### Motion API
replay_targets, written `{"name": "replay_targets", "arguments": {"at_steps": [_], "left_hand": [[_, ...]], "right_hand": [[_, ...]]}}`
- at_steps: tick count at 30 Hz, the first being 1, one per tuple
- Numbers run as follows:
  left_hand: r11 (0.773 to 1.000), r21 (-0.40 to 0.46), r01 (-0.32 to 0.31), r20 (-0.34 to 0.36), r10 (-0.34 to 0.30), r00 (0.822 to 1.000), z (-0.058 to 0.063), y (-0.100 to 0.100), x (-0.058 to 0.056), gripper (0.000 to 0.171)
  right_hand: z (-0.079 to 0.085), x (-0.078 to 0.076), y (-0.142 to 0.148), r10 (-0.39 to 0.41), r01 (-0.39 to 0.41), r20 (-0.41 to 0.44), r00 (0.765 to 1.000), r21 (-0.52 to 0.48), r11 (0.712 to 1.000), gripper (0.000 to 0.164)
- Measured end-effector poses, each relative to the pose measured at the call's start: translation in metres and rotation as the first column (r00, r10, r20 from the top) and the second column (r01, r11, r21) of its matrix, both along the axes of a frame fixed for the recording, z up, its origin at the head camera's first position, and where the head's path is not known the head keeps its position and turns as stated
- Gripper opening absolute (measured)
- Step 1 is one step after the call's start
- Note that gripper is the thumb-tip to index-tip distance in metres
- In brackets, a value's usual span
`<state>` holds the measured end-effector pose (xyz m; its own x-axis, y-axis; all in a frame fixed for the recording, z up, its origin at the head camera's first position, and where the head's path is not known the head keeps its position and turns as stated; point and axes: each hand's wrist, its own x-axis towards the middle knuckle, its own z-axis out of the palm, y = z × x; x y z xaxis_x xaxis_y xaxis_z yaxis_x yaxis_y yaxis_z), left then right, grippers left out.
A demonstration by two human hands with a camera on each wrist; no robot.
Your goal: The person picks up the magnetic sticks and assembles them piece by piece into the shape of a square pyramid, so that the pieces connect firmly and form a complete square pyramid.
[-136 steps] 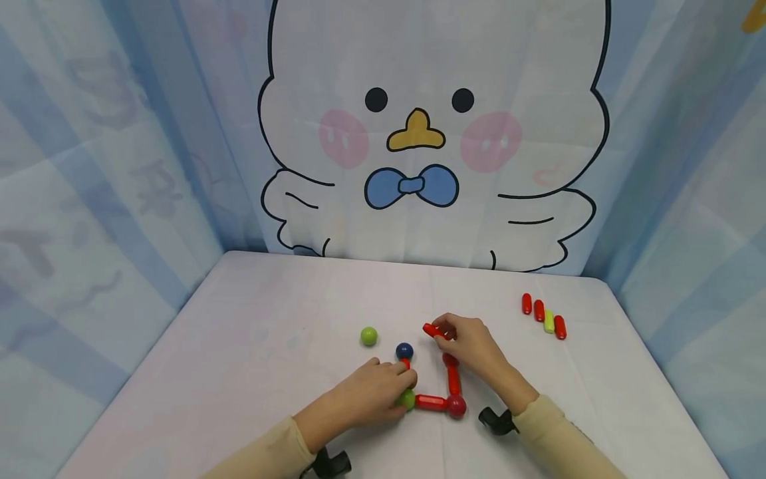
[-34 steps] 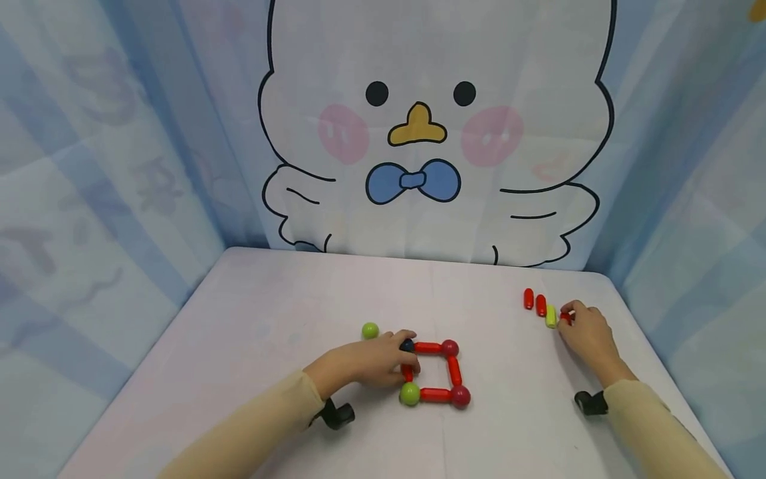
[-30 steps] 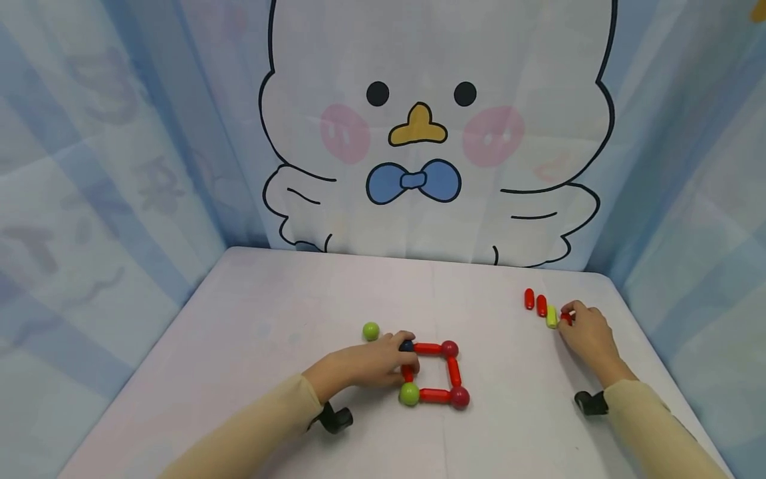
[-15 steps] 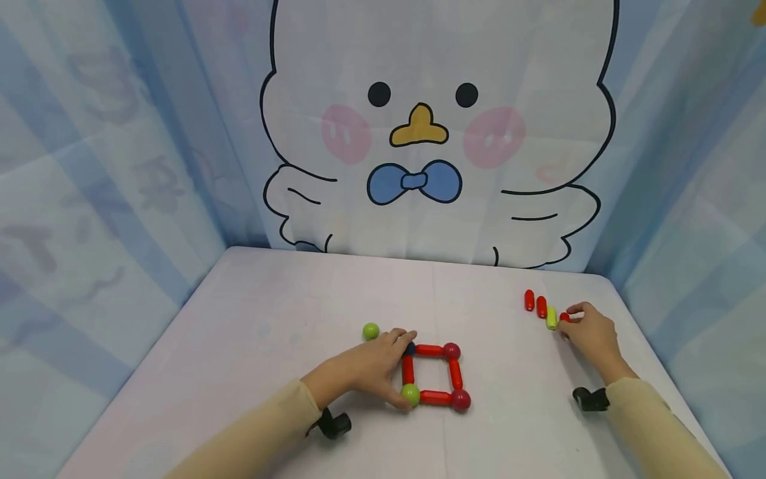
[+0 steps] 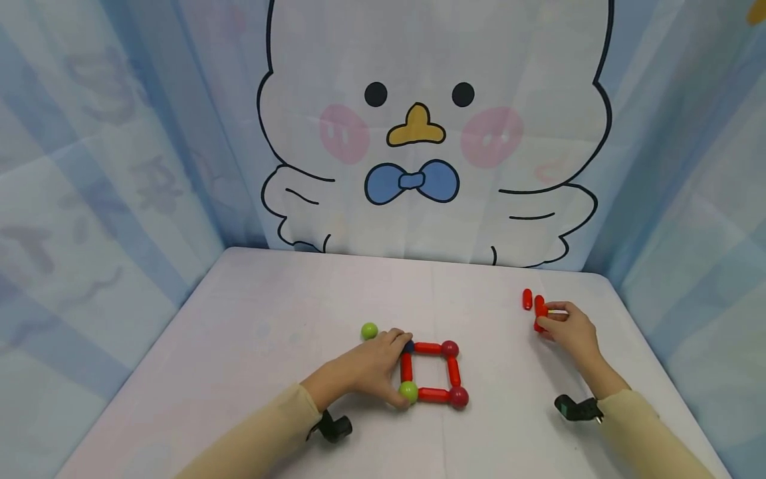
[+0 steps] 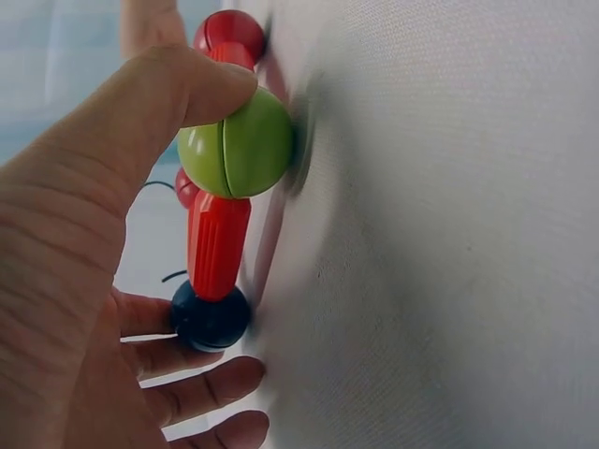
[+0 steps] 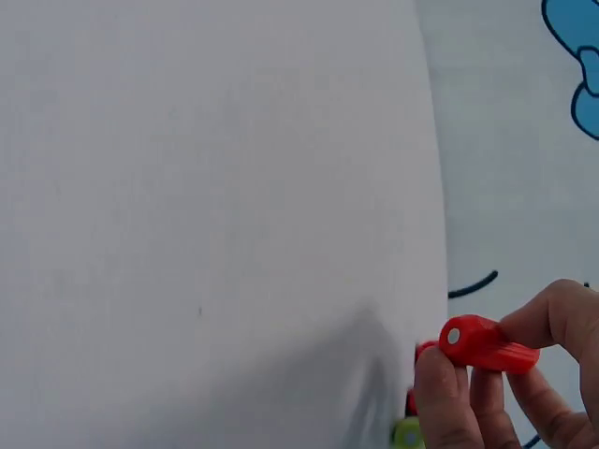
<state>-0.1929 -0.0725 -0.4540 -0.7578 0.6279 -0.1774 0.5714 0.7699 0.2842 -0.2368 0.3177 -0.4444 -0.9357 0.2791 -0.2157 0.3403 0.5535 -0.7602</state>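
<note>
A square of red magnetic rods and balls (image 5: 429,395) lies on the table. Its corners are two dark red balls (image 5: 450,348), a green ball (image 5: 408,391) and a dark blue ball (image 6: 211,313). My left hand (image 5: 368,367) spans its left side, thumb on the green ball and fingers against the blue one. At the table's right, my right hand (image 5: 571,329) pinches a red magnetic rod (image 7: 487,344) between thumb and fingers, a pale round spot showing on its end. In the head view this rod overlaps another red rod (image 5: 539,303) behind it.
One more red rod (image 5: 527,299) lies at the back right. A yellow-green rod (image 7: 408,433) is mostly hidden behind my right hand in the head view. A loose green ball (image 5: 369,330) sits beyond my left hand. A printed curtain (image 5: 419,226) rises behind the table's far edge.
My right hand has taken the end red rod of the row and moved left with it. My left hand has spread from the left rod to the green and blue balls.
</note>
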Motion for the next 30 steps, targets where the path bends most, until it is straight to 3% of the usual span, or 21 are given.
{"name": "replay_targets", "arguments": {"at_steps": [10, 30], "left_hand": [[1.000, 0.012, -0.015, 0.006, 0.015, 1.000, -0.003, 0.000, -0.003, 0.110], [0.999, 0.019, -0.027, 0.007, 0.027, 1.000, -0.004, -0.001, -0.005, 0.111]], "right_hand": [[0.009, 0.007, -0.044, 0.157, -0.161, -0.056, 0.986, -0.091, 0.983, 0.051], [0.019, 0.021, -0.107, 0.309, -0.313, -0.082, 0.947, -0.034, 0.949, 0.040]]}}
